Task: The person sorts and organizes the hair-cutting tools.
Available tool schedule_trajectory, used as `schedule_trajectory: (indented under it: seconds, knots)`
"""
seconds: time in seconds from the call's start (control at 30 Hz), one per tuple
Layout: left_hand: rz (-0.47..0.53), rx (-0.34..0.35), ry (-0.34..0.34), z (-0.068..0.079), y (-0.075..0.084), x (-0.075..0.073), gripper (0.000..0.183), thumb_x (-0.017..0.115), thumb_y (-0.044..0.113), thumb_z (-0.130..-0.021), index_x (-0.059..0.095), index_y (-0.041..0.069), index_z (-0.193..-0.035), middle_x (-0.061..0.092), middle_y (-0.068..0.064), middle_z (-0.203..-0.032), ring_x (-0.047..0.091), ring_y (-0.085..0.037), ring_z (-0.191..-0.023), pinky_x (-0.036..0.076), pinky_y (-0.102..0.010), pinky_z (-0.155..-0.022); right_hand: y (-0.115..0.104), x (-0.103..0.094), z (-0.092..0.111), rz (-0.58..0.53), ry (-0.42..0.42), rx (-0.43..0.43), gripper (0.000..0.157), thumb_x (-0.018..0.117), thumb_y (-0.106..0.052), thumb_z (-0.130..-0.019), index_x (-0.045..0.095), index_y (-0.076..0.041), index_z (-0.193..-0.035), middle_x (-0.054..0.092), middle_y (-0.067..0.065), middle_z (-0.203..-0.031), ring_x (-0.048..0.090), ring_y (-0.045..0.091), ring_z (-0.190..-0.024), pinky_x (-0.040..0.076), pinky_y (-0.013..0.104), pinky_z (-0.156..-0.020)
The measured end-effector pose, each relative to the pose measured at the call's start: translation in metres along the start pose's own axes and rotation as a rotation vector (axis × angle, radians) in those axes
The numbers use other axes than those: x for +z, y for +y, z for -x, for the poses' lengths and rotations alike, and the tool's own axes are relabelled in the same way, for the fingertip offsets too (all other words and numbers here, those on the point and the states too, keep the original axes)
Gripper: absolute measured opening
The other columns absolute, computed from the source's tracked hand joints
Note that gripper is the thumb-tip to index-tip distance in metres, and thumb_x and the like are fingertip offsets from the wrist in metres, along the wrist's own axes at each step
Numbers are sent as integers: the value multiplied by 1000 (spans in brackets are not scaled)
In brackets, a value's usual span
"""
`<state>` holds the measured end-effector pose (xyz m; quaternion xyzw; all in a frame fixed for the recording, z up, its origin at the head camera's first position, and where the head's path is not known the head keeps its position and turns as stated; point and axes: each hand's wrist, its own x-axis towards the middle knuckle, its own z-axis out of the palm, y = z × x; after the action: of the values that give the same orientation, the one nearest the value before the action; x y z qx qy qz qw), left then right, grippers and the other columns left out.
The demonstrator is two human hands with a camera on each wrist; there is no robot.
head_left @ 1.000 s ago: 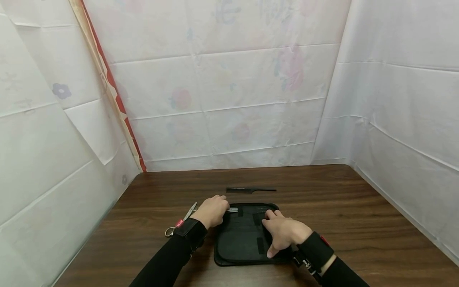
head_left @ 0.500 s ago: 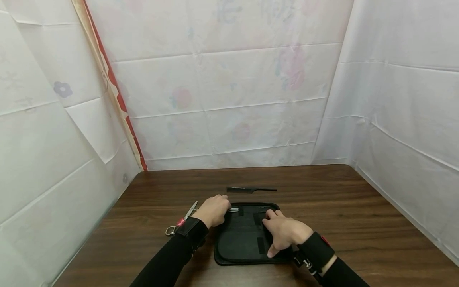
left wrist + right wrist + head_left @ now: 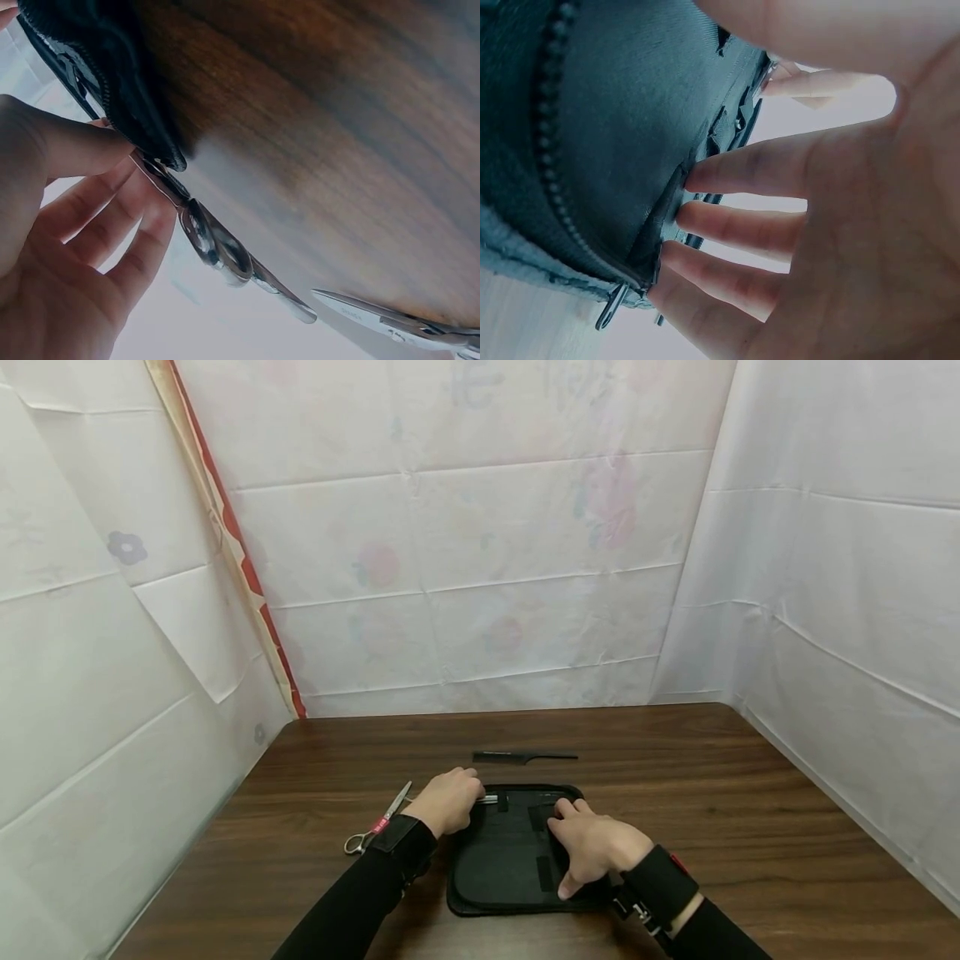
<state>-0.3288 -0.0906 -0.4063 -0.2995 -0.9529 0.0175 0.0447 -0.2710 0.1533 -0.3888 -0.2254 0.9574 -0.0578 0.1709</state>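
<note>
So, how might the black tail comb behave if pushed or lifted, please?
The black tail comb is probably light, being so slim. Lying flat, it should slide rather than roll. Its thin tail may flex.

Black case [image 3: 495, 868], silver scissors [image 3: 217, 244], black comb [image 3: 504, 757], brown wood-grained table [image 3: 697, 793], floral white sheeting [image 3: 480, 635]

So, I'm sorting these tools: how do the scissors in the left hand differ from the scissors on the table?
The left hand grips the held scissors; the loose scissors lie on the table. The held scissors extend onto the black case; the loose scissors lie apart from it. Both look silvery.
</note>
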Motion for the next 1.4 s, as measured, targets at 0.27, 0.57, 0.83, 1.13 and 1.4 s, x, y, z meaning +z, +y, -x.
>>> schedule_trajectory:
  seconds: [0.27,0.57,0.83,1.13,1.4]
  knots:
    - [9,1,10,0,1,0,22,78,0,-87,78,13,-105,64,-3,-100,62,-25,-100,54,-37,-87,-1,0,1,2,2,9,89,91,-39,-74,52,-7,-147,38,10,-149,37,30,-136,47,49,-99]
    - [9,9,22,-2,2,2,20,77,0,-87,77,13,-103,65,-3,-100,63,-24,-99,54,-38,-87,-1,1,0,10,6,13,90,92,-39,-73,52,-7,-147,38,9,-149,37,29,-135,47,49,-101]
    - [21,1,7,-4,4,1,21,77,0,-88,77,12,-105,65,-4,-102,62,-24,-101,54,-38,-88,-1,1,-1,5,1,24,91,93,-38,-72,52,-8,-148,38,9,-150,36,29,-136,46,50,-102]
    - [11,0,-1,-5,5,0,23,78,1,-88,77,13,-108,65,-4,-103,62,-24,-101,54,-38,-88,-2,0,-1,9,-5,27,90,92,-38,-73,52,-8,-147,38,8,-149,36,29,-136,46,50,-101]
    - [5,11,2,-7,5,2,26,77,1,-87,77,13,-110,66,-4,-105,62,-24,-102,54,-38,-90,-1,1,-1,13,-6,26,91,92,-39,-73,51,-8,-148,38,8,-149,36,29,-135,46,50,-102]
